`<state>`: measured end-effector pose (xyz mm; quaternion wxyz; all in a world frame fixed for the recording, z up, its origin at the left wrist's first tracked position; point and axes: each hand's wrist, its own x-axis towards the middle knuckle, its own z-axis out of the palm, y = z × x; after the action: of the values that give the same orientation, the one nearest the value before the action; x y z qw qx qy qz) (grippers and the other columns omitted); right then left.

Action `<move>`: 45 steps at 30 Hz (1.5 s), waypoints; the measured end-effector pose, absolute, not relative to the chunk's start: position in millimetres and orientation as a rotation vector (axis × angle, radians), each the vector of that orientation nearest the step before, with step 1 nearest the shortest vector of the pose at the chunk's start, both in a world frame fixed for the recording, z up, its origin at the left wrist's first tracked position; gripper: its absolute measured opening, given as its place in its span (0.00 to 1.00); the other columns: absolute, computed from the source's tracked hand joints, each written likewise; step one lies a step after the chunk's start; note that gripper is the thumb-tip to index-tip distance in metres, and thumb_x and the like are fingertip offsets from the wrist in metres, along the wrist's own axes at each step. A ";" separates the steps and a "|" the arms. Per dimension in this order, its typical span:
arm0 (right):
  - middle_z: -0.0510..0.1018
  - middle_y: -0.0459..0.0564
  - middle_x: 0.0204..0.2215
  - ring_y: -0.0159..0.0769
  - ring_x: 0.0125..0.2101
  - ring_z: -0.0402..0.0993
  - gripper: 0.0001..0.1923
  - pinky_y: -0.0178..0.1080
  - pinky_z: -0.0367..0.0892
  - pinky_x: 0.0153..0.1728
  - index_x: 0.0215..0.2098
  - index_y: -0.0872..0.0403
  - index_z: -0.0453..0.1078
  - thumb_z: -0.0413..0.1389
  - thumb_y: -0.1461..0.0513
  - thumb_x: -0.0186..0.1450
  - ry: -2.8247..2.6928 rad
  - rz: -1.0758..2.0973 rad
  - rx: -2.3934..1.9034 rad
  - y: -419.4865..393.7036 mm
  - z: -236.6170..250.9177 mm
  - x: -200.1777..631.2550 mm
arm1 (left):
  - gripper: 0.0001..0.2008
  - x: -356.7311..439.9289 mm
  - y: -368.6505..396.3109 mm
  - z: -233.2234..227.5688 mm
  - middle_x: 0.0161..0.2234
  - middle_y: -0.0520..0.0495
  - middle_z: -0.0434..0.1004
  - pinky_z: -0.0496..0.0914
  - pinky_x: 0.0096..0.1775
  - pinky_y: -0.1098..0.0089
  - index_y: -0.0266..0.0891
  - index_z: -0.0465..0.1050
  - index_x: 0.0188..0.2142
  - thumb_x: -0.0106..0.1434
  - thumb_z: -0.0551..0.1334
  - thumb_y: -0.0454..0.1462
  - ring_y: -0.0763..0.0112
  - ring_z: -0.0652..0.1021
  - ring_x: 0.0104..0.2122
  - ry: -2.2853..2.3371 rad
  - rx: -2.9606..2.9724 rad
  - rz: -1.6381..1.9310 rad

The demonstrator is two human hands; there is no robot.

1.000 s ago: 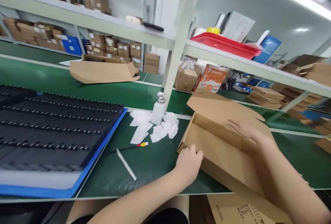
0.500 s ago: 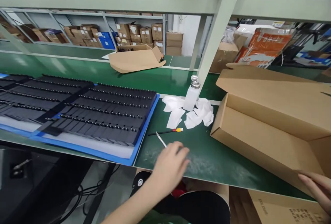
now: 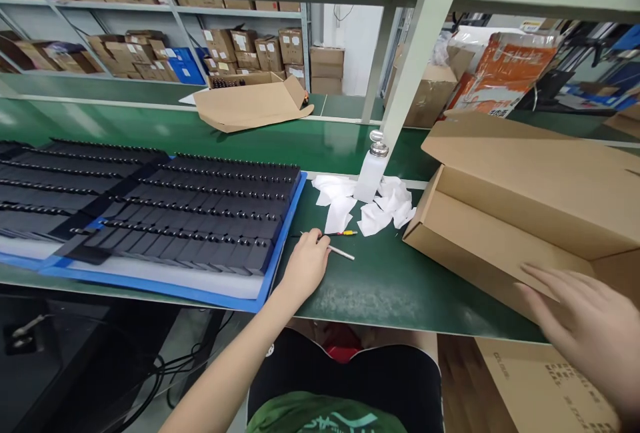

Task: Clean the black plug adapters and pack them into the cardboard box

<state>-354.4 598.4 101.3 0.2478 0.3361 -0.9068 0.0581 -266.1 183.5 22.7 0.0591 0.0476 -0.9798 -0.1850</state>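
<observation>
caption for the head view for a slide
Left hand on a white pen; right hand by an open cardboard box.

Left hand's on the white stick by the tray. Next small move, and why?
Probably close the left hand around the white stick and lift it. The fingertips already rest on its near end, and it lies flat on the green mat. The right hand hovers open by the cardboard box.
</observation>
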 end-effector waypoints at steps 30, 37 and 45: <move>0.28 0.82 0.65 0.72 0.62 0.51 0.54 0.57 0.64 0.54 0.70 0.75 0.32 0.62 0.68 0.59 -3.442 -0.510 0.439 311.9 84.1 -456.4 | 0.14 -188.4 214.6 1.8 0.53 0.44 0.68 0.73 0.45 0.64 0.43 0.66 0.54 0.69 0.56 0.36 0.64 0.71 0.51 -2.711 0.074 -0.616; 0.69 0.67 0.54 0.44 0.43 0.76 0.46 0.42 0.74 0.42 0.69 0.61 0.51 0.62 0.72 0.56 -3.735 -0.233 0.491 311.4 93.1 -519.3 | 0.13 -189.7 215.8 -1.6 0.53 0.42 0.68 0.69 0.46 0.65 0.39 0.67 0.52 0.68 0.58 0.34 0.64 0.71 0.50 -2.681 0.057 -0.590; 0.76 0.49 0.34 0.30 0.31 0.73 0.20 0.30 0.70 0.32 0.46 0.61 0.75 0.56 0.76 0.56 -3.508 0.323 0.376 351.9 159.5 -543.8 | 0.14 -200.7 207.7 15.8 0.55 0.42 0.65 0.68 0.51 0.62 0.42 0.64 0.54 0.69 0.56 0.35 0.63 0.68 0.54 -2.641 0.088 -0.810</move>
<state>-543.8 351.9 159.5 -0.1995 0.1039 -0.9703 0.0894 -200.7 207.7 15.8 0.1877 0.0312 -0.9385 -0.2880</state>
